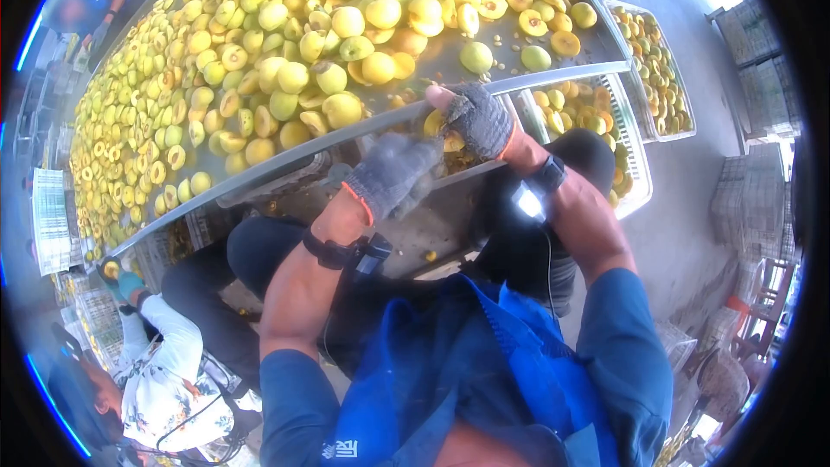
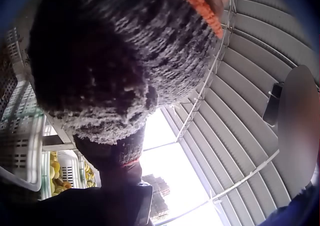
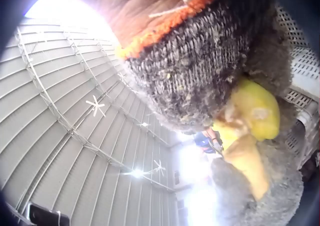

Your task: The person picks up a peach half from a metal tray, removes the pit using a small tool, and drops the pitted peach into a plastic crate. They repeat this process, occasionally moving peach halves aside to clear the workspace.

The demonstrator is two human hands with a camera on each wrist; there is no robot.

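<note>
Both hands wear grey knitted gloves with orange cuffs. A yellow fruit [image 1: 435, 124] sits between them at the near edge of the fruit-covered table. In the right wrist view this fruit [image 3: 260, 108] looks split, its pale orange flesh [image 3: 247, 163] showing. My right hand [image 1: 480, 119] [image 3: 185, 71] curls round its upper part, with the bare thumb tip sticking out of the glove. My left hand [image 1: 393, 175], blurred in the head view, grips the lower part in the right wrist view [image 3: 282, 183]. The left wrist view shows the left glove [image 2: 135, 51] curled, its fingertips hidden.
Yellow fruit, many pieces halved, covers the metal table [image 1: 484, 30], which has a raised metal rim [image 1: 553, 75]. White crates of fruit [image 1: 638, 169] [image 1: 687, 112] stand at the right. Another person [image 1: 164, 372] works at lower left; one more is at upper left.
</note>
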